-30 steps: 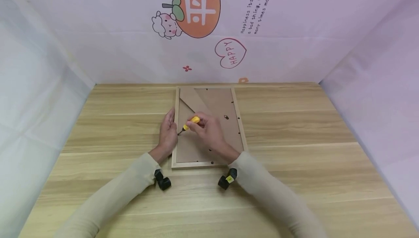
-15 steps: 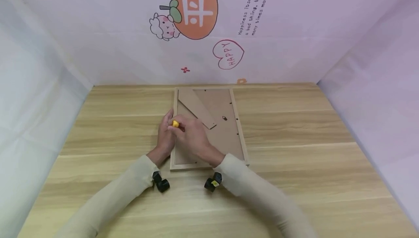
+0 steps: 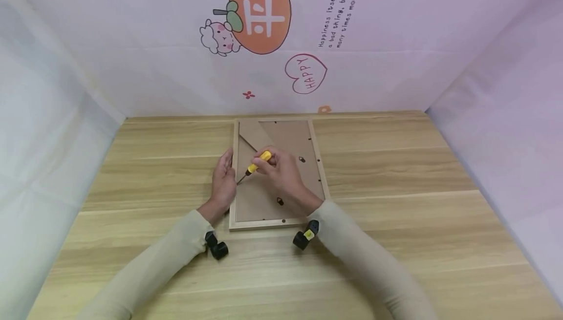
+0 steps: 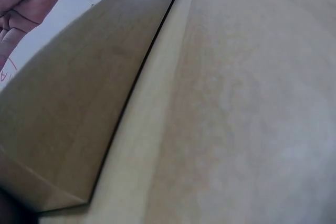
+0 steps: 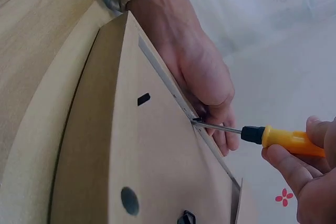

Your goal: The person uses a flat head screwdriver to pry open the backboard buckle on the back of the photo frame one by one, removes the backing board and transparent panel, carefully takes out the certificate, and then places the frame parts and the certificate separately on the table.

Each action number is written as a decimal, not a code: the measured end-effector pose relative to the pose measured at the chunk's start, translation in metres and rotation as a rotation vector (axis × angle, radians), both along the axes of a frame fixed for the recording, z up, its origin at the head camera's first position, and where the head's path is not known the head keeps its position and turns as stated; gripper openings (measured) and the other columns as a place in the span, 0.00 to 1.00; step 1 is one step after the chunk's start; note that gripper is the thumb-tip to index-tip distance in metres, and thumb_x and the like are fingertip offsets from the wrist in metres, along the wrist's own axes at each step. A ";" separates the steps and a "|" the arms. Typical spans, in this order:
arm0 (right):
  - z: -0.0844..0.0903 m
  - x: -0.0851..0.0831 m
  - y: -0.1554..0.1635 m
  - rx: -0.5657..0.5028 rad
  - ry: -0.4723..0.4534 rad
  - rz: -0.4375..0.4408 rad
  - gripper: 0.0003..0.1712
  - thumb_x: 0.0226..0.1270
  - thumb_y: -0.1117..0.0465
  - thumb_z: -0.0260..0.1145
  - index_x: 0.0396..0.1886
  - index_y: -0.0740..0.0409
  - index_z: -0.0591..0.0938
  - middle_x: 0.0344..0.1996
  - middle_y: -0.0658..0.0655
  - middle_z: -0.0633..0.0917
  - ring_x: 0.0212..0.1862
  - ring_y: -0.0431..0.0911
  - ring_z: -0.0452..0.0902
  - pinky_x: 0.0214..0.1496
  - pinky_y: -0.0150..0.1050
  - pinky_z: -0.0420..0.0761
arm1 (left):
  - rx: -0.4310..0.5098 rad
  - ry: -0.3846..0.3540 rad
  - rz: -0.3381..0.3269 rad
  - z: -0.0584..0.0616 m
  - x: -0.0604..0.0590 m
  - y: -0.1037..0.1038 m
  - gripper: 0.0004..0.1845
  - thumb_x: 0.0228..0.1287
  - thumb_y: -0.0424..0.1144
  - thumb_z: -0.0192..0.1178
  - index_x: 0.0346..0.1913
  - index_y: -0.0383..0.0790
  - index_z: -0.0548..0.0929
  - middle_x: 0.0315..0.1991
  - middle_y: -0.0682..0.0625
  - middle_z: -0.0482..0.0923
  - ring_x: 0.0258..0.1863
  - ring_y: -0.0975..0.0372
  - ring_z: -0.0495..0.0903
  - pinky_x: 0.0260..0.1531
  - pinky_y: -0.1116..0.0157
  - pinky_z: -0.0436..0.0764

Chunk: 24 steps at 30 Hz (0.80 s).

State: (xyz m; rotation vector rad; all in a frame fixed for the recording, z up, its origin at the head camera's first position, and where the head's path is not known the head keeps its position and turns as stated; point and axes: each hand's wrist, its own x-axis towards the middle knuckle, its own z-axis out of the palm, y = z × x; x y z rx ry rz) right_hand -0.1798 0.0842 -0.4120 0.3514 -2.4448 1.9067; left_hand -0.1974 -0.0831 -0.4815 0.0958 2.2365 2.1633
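A wooden picture frame (image 3: 233, 193) lies back side up on the table, its brown backing board (image 3: 259, 202) showing. My right hand (image 3: 283, 173) pinches a yellow-handled screwdriver (image 3: 259, 162). In the right wrist view the metal shaft (image 5: 223, 127) slants to a small dark tab (image 5: 196, 120) at the frame's inner edge. My left hand (image 3: 224, 183) rests along the frame's outer left side, fingers roughly straight. On the backing lies a flat brown stand leg (image 3: 255, 132), partly hidden by my right hand.
More black tabs, such as one tab (image 5: 143, 98), sit around the backing's rim. A dark hanger (image 3: 280, 202) is fixed on the board. The wood-grain table (image 3: 396, 188) spreads on both sides, with a printed white cloth (image 3: 374, 80) behind.
My right hand swung left over the frame's left edge, tipping the screwdriver upright, then came back right with the handle leaning right. My left hand stayed beside the frame.
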 end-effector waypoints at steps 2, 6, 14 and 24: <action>0.001 0.000 0.000 0.001 0.005 0.015 0.09 0.67 0.64 0.66 0.42 0.65 0.83 0.39 0.63 0.87 0.41 0.49 0.88 0.43 0.32 0.88 | 0.005 -0.002 0.002 0.000 0.000 0.000 0.31 0.74 0.25 0.33 0.78 0.41 0.51 0.80 0.51 0.48 0.79 0.60 0.46 0.80 0.60 0.49; 0.003 0.000 0.002 0.042 0.014 0.039 0.09 0.67 0.64 0.66 0.43 0.65 0.83 0.40 0.62 0.86 0.42 0.49 0.88 0.43 0.32 0.88 | 0.011 -0.024 0.004 -0.001 -0.001 0.001 0.31 0.74 0.25 0.33 0.78 0.42 0.51 0.80 0.52 0.48 0.79 0.60 0.46 0.80 0.60 0.49; -0.009 0.000 0.031 -0.026 -0.083 0.007 0.15 0.68 0.61 0.65 0.49 0.66 0.82 0.42 0.60 0.87 0.43 0.45 0.86 0.45 0.33 0.88 | 0.033 -0.033 -0.001 0.001 -0.006 0.002 0.34 0.69 0.22 0.40 0.77 0.38 0.51 0.79 0.46 0.49 0.79 0.57 0.48 0.79 0.60 0.49; -0.013 0.007 0.064 -0.108 -0.144 -0.041 0.15 0.68 0.59 0.65 0.49 0.65 0.81 0.45 0.63 0.88 0.44 0.43 0.86 0.48 0.36 0.87 | -0.323 -0.047 -0.146 0.019 -0.038 -0.019 0.37 0.72 0.36 0.49 0.78 0.39 0.46 0.78 0.39 0.49 0.78 0.49 0.49 0.79 0.53 0.51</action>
